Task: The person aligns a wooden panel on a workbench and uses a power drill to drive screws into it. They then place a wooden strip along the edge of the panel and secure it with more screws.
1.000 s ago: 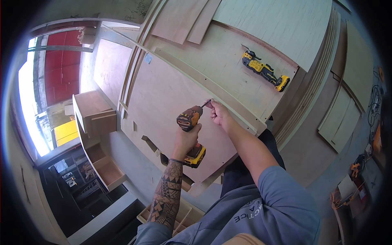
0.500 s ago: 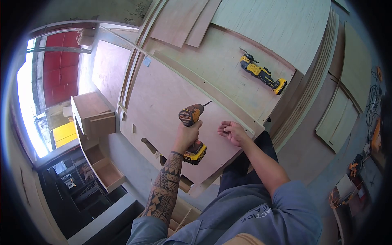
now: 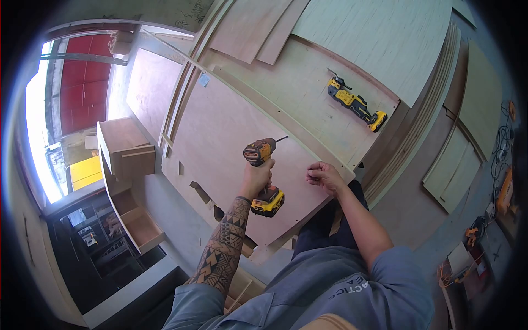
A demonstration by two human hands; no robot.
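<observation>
A yellow and black cordless drill (image 3: 268, 202) is gripped by my left hand (image 3: 257, 179), its bit pointing to the upper right over a pinkish plywood panel (image 3: 231, 126). My right hand (image 3: 324, 177) is over the panel's near right edge, fingers curled together; anything between them is too small to make out. A long narrow wooden strip (image 3: 264, 110) runs along the panel's far edge. Beyond it, a yellow and black multi-tool (image 3: 356, 103) lies on a lighter board.
Stacked boards (image 3: 418, 126) stand to the right, with tools and cables (image 3: 498, 148) on the floor at the far right. An open wooden drawer unit (image 3: 140, 225) is on the left. Large plywood sheets (image 3: 368, 38) lie at the top.
My right hand has moved slightly right along the panel edge, its fingers more curled. The drill in my left hand has shifted a little right. The view has moved slightly.
</observation>
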